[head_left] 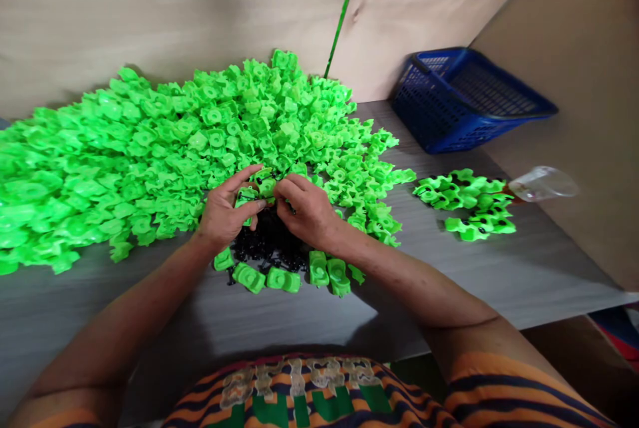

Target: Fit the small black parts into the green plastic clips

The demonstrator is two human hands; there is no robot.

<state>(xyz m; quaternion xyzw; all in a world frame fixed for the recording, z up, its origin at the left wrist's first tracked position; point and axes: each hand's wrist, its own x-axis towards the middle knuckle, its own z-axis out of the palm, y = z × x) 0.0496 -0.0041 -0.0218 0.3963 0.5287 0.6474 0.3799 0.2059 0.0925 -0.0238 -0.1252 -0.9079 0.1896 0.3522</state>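
My left hand [224, 212] is closed around green plastic toy car bodies [246, 196], thumb across the front and fingers behind. My right hand [305, 208] is closed in a pinch against their right side; what its fingertips hold is hidden. Beneath both hands lies a heap of small black parts [269, 241], which look like wheel axles. Several toy car bodies [283, 279] lie in a row along the near edge of that heap. Just beyond the hands rises a large pile of the same green bodies [214, 128].
The grey table [399, 321] meets a wooden wall [174, 8] behind the pile. At the back right stands a blue plastic basket [439, 115]. Nearer, on the right, are green bodies with black wheels [464, 192] and a clear plastic cup [542, 184] lying on its side.
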